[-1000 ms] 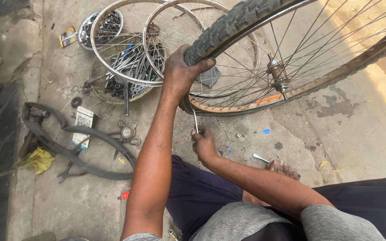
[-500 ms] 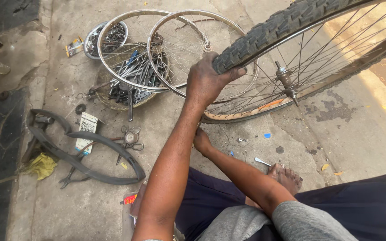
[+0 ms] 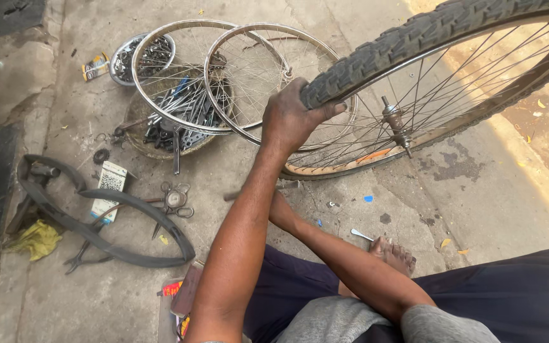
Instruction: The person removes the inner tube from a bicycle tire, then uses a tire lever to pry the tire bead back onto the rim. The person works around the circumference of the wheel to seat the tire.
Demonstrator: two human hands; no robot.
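Black knobbly rubber of the tyred wheel (image 3: 440, 76) is gripped by the left hand (image 3: 293, 117), fingers curled over the tread at its near edge. The wheel is held upright above the concrete floor (image 3: 478, 203). The right hand is hidden behind the left forearm; its grip cannot be told. Two bare rims (image 3: 223, 76) lie beyond.
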